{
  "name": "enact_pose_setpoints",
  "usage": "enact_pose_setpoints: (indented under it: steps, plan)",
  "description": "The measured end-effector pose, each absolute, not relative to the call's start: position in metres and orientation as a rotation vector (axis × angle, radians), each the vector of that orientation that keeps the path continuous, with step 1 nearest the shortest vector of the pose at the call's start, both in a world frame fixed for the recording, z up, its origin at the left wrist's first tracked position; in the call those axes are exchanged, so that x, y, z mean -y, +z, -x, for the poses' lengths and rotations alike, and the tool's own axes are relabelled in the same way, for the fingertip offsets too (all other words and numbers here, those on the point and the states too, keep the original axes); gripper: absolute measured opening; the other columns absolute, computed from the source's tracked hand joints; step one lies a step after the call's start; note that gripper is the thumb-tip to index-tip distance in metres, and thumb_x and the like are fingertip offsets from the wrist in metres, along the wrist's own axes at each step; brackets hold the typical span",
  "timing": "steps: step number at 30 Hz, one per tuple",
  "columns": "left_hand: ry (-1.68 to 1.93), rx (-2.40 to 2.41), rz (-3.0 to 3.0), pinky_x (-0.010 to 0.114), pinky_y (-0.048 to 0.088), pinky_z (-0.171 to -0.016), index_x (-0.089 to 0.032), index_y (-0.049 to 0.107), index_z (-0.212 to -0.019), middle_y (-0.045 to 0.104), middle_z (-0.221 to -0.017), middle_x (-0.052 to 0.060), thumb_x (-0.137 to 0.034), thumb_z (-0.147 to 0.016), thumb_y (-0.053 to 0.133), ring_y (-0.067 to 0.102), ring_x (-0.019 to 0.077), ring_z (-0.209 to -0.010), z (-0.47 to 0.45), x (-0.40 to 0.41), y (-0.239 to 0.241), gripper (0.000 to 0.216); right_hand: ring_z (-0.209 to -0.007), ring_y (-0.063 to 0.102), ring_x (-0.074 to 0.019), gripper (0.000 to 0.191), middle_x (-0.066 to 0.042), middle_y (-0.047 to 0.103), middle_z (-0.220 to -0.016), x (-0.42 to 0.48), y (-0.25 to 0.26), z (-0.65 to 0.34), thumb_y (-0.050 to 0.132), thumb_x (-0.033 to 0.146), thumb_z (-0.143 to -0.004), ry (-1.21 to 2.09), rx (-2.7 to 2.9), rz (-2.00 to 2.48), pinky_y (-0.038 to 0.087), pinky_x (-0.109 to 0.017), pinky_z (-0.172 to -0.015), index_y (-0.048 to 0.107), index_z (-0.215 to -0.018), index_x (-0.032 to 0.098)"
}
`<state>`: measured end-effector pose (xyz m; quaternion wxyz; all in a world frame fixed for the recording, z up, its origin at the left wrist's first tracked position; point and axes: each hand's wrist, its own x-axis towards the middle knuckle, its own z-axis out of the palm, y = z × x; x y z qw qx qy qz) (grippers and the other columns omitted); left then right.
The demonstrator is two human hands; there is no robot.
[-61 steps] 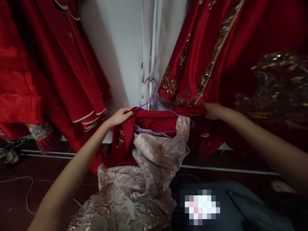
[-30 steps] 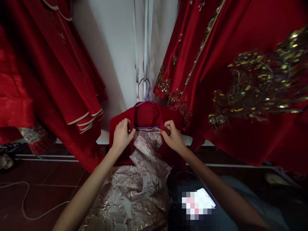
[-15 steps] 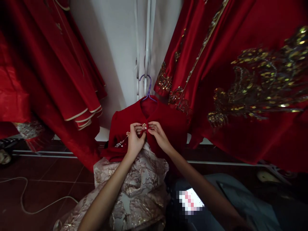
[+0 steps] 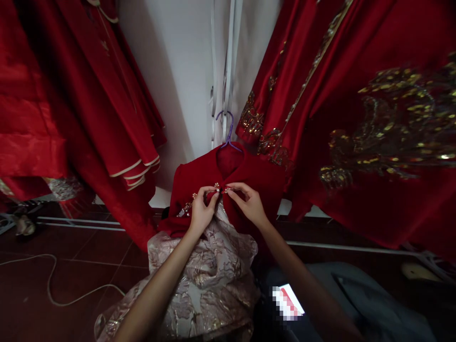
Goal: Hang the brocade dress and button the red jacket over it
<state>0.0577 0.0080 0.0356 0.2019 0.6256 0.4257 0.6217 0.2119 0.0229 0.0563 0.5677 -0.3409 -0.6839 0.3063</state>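
Note:
A short red jacket [image 4: 263,178] hangs on a purple hanger [image 4: 228,130] over a pale pink brocade dress [image 4: 210,270] that spills down to the floor. My left hand [image 4: 200,211] pinches the jacket's left front edge at a small pearl clasp [image 4: 216,186]. My right hand [image 4: 249,202] pinches the right front edge, fingertips meeting the left hand's at the clasp. The two front edges are drawn together at the neck.
Red gowns with cream trim [image 4: 81,109] hang at the left. Red gowns with gold embroidery [image 4: 374,123] hang at the right. A white wall with rails [image 4: 223,71] is behind. A white cable [image 4: 53,289] lies on the dark floor. A phone [image 4: 289,301] rests on my lap.
Two seconds ago my hands held the jacket spread wide over the hanger. They have come together at the front, closing the jacket, and now pinch its clasp.

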Motion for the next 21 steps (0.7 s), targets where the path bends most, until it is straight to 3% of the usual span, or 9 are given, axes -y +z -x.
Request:
enact_pose_setpoints:
  steps: [8, 12, 17, 21]
  plan:
    - [1.517, -1.269, -2.27, 0.033, 0.044, -0.087, -0.019, 0.052, -0.102, 0.057, -0.099, 0.007, -0.019, -0.086, 0.046, 0.055, 0.0169, -0.096, -0.049, 0.002, 0.054, 0.017, -0.09, 0.062, -0.0165, 0.019, -0.004, 0.067, -0.095, -0.017, 0.06, -0.201, 0.055, 0.029, -0.083, 0.53, 1.635, 0.853, 0.047, -0.033, -0.087, 0.063, -0.098, 0.02]
    - [1.348, -1.284, -2.449, 0.031, 0.045, -0.084, -0.019, 0.052, -0.098, 0.055, -0.095, 0.006, -0.022, -0.084, 0.048, 0.054, 0.0173, -0.093, -0.043, 0.002, 0.071, 0.015, -0.089, 0.062, -0.0164, 0.02, -0.004, 0.066, -0.095, -0.016, 0.061, -0.202, 0.055, 0.029, -0.083, 0.472, 1.643, 0.853, 0.048, -0.033, -0.087, 0.064, -0.099, 0.021]
    - [1.164, -1.205, -2.582, 0.027, 0.045, -0.074, -0.02, 0.053, -0.087, 0.054, -0.084, 0.003, -0.025, -0.084, 0.047, 0.054, 0.0154, -0.081, -0.038, -0.007, 0.084, 0.008, -0.089, 0.063, -0.017, 0.024, -0.006, 0.065, -0.101, -0.017, 0.061, -0.202, 0.054, 0.033, -0.084, 0.551, 1.615, 0.836, 0.054, -0.032, -0.078, 0.066, -0.101, 0.022]
    - [1.153, -1.189, -2.56, 0.026, 0.045, -0.072, -0.02, 0.054, -0.089, 0.054, -0.085, 0.003, -0.024, -0.084, 0.046, 0.055, 0.0145, -0.078, -0.038, -0.01, 0.084, 0.009, -0.091, 0.063, -0.0178, 0.028, -0.005, 0.064, -0.104, -0.017, 0.061, -0.203, 0.06, 0.035, -0.08, 0.662, 1.576, 0.81, 0.055, -0.033, -0.081, 0.067, -0.103, 0.023]
